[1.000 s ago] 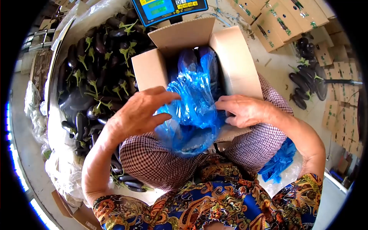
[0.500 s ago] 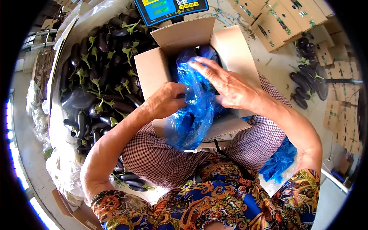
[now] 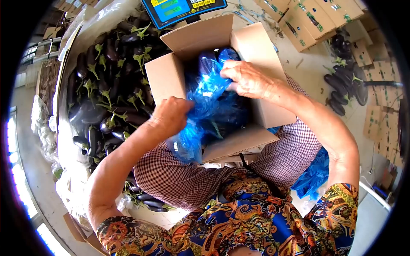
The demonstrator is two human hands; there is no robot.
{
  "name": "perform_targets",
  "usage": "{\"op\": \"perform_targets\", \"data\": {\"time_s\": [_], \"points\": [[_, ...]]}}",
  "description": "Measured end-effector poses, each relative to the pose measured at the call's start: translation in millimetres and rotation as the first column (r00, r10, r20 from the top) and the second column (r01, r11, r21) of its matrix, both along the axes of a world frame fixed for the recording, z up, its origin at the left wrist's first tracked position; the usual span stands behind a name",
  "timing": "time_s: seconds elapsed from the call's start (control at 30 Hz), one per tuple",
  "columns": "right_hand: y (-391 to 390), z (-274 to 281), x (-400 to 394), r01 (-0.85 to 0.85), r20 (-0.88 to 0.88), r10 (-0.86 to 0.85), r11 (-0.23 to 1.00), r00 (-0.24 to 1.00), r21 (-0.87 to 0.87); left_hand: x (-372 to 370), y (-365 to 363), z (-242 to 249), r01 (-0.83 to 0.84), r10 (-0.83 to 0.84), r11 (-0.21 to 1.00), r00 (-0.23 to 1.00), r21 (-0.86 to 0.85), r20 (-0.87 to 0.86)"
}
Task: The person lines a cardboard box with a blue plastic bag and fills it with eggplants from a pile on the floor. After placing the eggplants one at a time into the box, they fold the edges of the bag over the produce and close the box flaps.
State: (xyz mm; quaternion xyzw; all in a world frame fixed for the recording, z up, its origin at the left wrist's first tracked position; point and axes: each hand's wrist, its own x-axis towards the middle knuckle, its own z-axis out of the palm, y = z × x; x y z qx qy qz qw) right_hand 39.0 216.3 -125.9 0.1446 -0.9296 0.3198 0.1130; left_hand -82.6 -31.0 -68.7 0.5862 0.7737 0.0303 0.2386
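Observation:
An open cardboard box (image 3: 265,59) stands between my knees, lined with a blue plastic bag (image 3: 205,91). Dark eggplants (image 3: 222,128) show through the film inside. My left hand (image 3: 173,114), fingers closed, grips the bag's edge at the box's left side, where part of the film hangs over the near flap. At the upper right of the opening, my right hand (image 3: 247,79) pinches another part of the bag. Between the two hands the film is stretched and crumpled.
A large heap of eggplants (image 3: 109,89) lies on the left. Beyond the box is a scale display (image 3: 173,10). More eggplants (image 3: 337,87) and printed cartons (image 3: 311,21) are at the right. Blue plastic (image 3: 314,175) lies beside my right leg.
My hands have moved apart, the left one down and left. The bag is pulled more open between them, and more of the eggplants shows. The box appears slightly further left and up.

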Motion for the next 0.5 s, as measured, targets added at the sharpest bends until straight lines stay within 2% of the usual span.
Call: {"op": "perform_targets", "data": {"time_s": [0.07,0.1,0.13,0.17,0.2,0.23,0.3,0.33,0.37,0.4,0.43,0.5], "points": [[10.2,-1.8,11.2,0.052,0.203,-0.075,0.992,0.976,0.117,-17.1,1.9,8.2,-0.102,0.098,0.993,0.992,0.056,0.076],[6.6,3.0,11.9,0.05,0.234,-0.102,0.975,0.967,0.219,-20.1,3.1,10.9,-0.189,0.177,0.973,0.979,0.129,0.1],[1.4,7.6,15.2,0.044,0.261,-0.132,0.947,0.956,0.318,-27.4,3.8,13.6,-0.219,0.216,0.973,0.975,0.068,0.048],[-3.6,12.9,17.7,0.036,0.284,-0.166,0.91,0.944,0.413,-38.7,3.3,12.2,-0.199,0.192,0.978,0.976,0.061,0.102],[-6.9,16.6,18.7,0.052,0.202,-0.149,0.907,0.968,0.418,-47.5,4.9,12.7,-0.177,0.166,0.983,0.974,0.056,0.156],[-10.2,19.3,19.8,0.069,0.12,-0.131,0.905,0.984,0.421,-52.8,6.3,14.4,-0.279,0.3,0.954,0.914,-0.111,0.273],[-14.8,21.7,17.7,0.087,-0.033,-0.081,0.907,0.996,0.411,-45.0,6.5,15.3,-0.199,0.199,0.98,0.959,-0.023,0.201],[-15.9,16.4,16.6,0.065,-0.008,-0.067,0.917,0.998,0.392,-38.4,6.0,17.3,-0.156,0.151,0.987,0.975,0.022,0.161],[-16.5,7.3,15.2,0.044,0.016,-0.054,0.926,0.998,0.375,-28.4,6.7,23.5,-0.159,0.171,0.981,0.98,-0.116,0.101],[-16.4,2.3,14.8,0.024,0.041,-0.042,0.934,0.998,0.356,-16.1,4.4,28.7,-0.162,0.17,0.984,0.979,-0.079,0.115],[-14.4,11.5,13.9,-0.11,0.211,0.039,0.936,0.977,0.335,-9.8,4.0,28.6,-0.097,0.102,0.989,0.994,-0.114,0.046],[-13.5,-3.8,23.4,-0.113,0.197,0.055,0.949,0.979,0.295,-2.5,1.6,24.7,0.004,-0.027,0.988,0.988,-0.153,-0.151]]}}
